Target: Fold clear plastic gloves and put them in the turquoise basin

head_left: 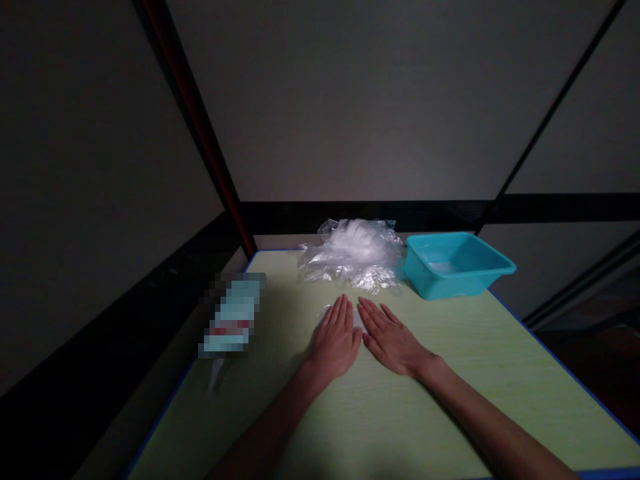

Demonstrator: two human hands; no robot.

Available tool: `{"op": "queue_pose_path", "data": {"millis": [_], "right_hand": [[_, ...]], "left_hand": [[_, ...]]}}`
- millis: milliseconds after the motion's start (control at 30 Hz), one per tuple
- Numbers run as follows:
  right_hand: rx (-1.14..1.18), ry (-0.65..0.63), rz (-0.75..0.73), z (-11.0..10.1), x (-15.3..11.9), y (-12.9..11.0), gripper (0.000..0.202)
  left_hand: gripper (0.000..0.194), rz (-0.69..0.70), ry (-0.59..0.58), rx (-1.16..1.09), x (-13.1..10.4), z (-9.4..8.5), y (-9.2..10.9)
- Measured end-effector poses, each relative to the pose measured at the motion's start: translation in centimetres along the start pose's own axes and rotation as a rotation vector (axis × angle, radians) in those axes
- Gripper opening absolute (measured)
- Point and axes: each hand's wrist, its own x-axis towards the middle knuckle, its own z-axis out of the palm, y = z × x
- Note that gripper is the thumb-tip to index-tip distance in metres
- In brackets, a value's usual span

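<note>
And here the left hand and right hand lie flat, fingers outstretched, over a clear plastic piece below the frame's centre, where uneven pressure could wrinkle or skid it.

Probably a home, though that is uncertain: plain panels with dark trim at twelve o'clock, a blue-edged table at six, a plastic tub at three.
</note>
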Motion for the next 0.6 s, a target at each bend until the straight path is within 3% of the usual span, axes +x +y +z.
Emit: {"op": "queue_pose_path", "data": {"millis": [267,600], "right_hand": [[-0.005,-0.010,-0.002,0.0,0.0,0.1,0.052],[0.022,-0.024,0.013,-0.4,0.0,0.0,0.053]], "left_hand": [[0.050,-0.072,0.046,0.029,-1.2,0.2,-1.7],[0.050,-0.054,0.089,0.044,-1.9,0.6,-3.1]]}}
